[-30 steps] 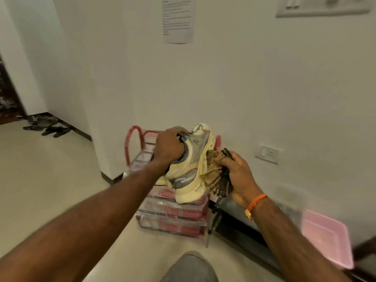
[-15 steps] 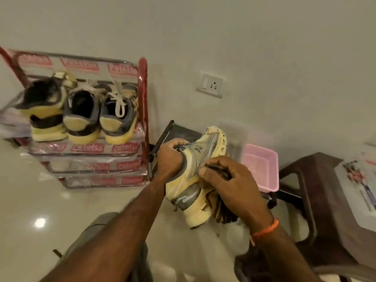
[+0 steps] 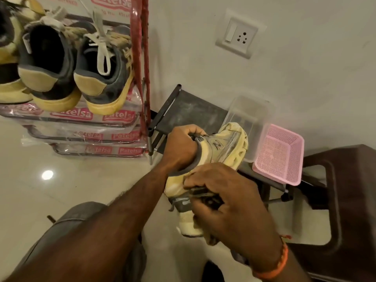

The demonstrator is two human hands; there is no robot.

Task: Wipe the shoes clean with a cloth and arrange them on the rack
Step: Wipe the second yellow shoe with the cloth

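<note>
A cream and grey sneaker [image 3: 225,147] is held in front of me, its sole turned to the right. My left hand [image 3: 181,148] is pushed into the shoe's opening and grips its collar. My right hand [image 3: 225,198] presses a dark checked cloth [image 3: 205,197] against the shoe's side; most of the cloth is hidden under the fingers. The red-framed shoe rack [image 3: 140,64] stands at the upper left against the wall. Several grey and yellow sneakers [image 3: 101,78] sit heel-out on its top shelf.
A low black metal rack [image 3: 189,110] stands behind the shoe, with a clear plastic box [image 3: 250,117] and a pink mesh basket [image 3: 278,155] on it. A dark brown stool [image 3: 345,200] is at the right. My knee [image 3: 77,218] shows below; a wall socket [image 3: 237,35] is above.
The view dropped and drew closer to the rack and shoe. My right hand slid the cloth down the shoe's side toward the heel. My left hand kept its hold.
</note>
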